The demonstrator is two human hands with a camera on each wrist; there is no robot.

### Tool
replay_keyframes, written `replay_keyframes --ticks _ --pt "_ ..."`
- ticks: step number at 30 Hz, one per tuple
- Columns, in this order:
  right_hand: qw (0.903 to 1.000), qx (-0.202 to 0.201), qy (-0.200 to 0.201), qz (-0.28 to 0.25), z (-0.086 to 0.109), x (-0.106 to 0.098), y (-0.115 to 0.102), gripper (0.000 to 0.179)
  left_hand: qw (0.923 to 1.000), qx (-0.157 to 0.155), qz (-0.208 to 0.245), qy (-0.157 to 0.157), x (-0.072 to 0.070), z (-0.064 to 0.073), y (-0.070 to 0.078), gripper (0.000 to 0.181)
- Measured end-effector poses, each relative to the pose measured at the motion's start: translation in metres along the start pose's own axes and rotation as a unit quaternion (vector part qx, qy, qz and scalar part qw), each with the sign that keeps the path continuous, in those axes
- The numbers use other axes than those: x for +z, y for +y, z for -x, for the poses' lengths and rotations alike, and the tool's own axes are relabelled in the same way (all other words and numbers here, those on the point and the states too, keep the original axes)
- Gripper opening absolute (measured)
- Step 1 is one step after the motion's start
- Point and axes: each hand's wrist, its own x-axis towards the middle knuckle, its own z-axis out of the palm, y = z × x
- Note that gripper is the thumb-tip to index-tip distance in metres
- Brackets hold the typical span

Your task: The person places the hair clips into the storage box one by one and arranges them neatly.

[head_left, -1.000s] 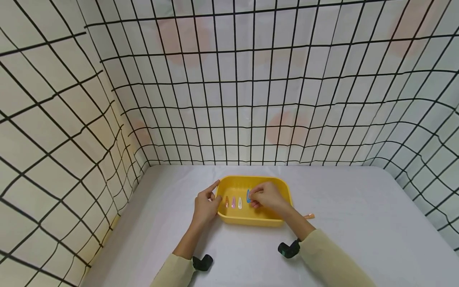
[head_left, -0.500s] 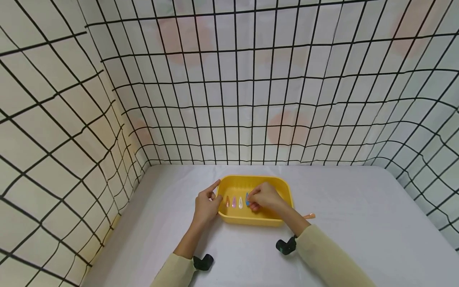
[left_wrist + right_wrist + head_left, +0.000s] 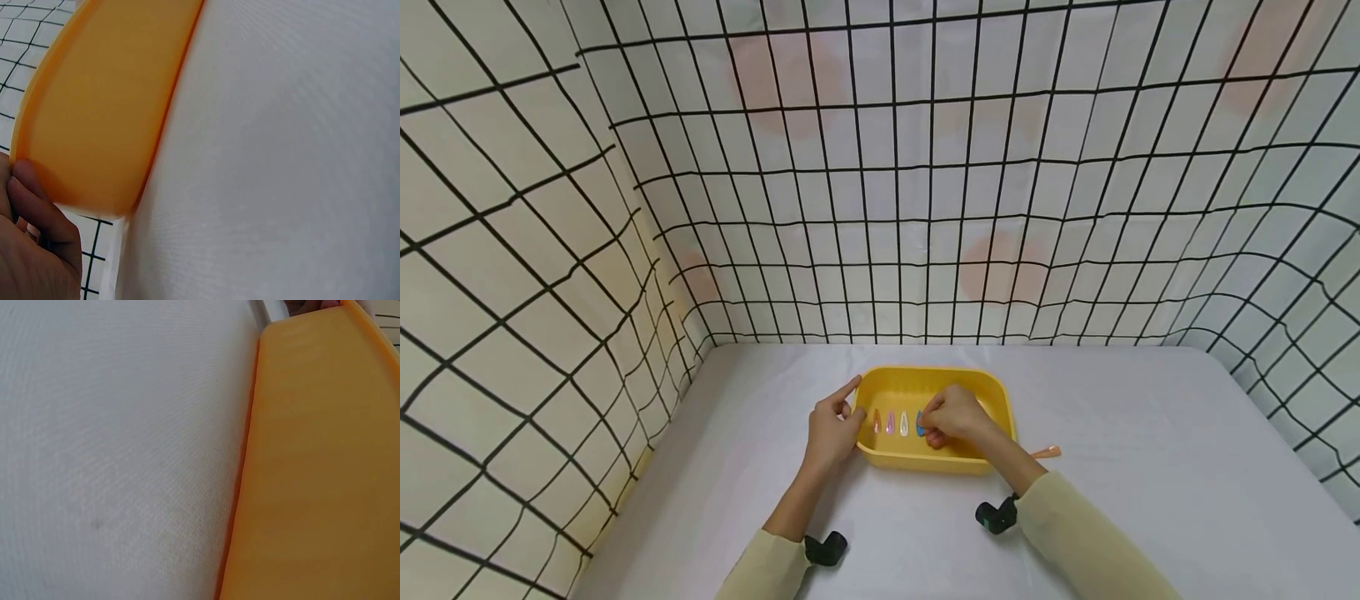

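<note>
A yellow tray (image 3: 925, 463) stands on the white table. My left hand (image 3: 832, 430) grips its left rim, thumb on the inner side and index finger stretched along the outside; the left wrist view shows the fingers (image 3: 47, 215) at the tray's corner. Inside lie an orange hair clip (image 3: 876, 421), a pink hair clip (image 3: 891, 422) and a white hair clip (image 3: 904, 423), side by side in a row. My right hand (image 3: 958, 413) reaches over the tray and pinches a blue hair clip (image 3: 920, 423) at the row's right end, partly covered by the fingertips.
Another orange clip-like piece (image 3: 1047, 452) lies on the table (image 3: 1150, 467) right of the tray, partly behind the right forearm. Black wire grid (image 3: 925, 217) over white cloth encloses the back and sides. Each wrist carries a dark camera (image 3: 825, 549).
My right hand has brought the blue hair clip a little toward the tray's front, level with the other clips. The left hand has kept its hold on the rim.
</note>
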Motion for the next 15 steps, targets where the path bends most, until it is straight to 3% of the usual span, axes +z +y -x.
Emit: replay_keyframes --ticks 15 --pt "0.9997 0.021 -0.010 -0.012 0.0030 -0.0028 -0.0033 0.013 1.0000 0.007 0.001 0.000 -0.0004 0.0015 0.0010 0.057"
